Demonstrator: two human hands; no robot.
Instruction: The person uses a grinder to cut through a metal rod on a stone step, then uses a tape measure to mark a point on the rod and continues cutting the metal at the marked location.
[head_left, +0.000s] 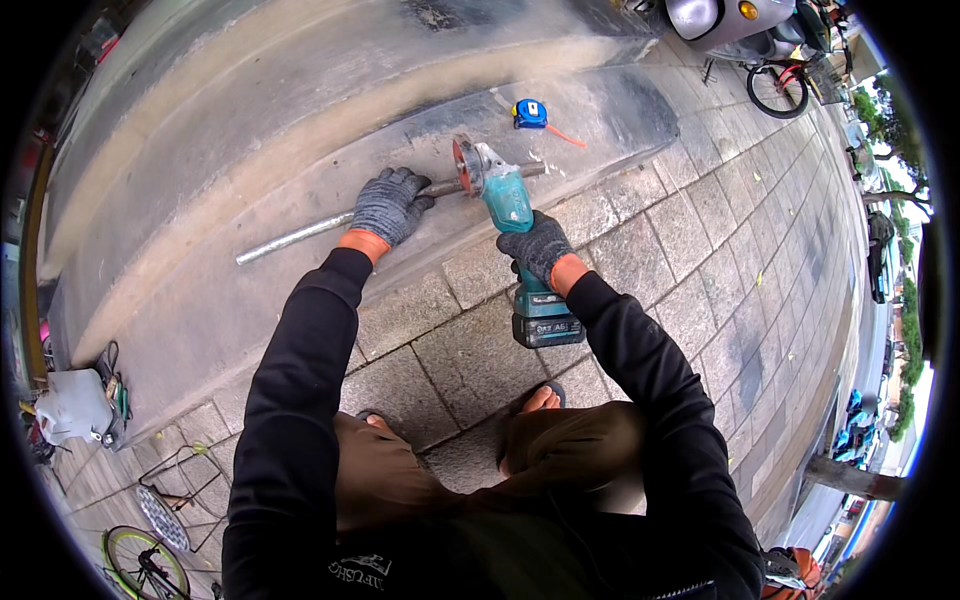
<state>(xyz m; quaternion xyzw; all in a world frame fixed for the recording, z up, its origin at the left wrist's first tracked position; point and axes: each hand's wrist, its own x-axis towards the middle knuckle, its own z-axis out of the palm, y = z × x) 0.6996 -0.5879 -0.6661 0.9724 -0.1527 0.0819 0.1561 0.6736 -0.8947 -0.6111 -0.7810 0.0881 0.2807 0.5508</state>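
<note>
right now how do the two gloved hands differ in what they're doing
The left hand lies spread, palm down, pressing on the metal pipe that lies on the concrete step; the right hand is closed around the body of the teal angle grinder. The left hand reaches farther to the person's left along the pipe; the right sits nearer the body, behind the grinder's disc. Both wear dark grey gloves with orange cuffs.
</note>
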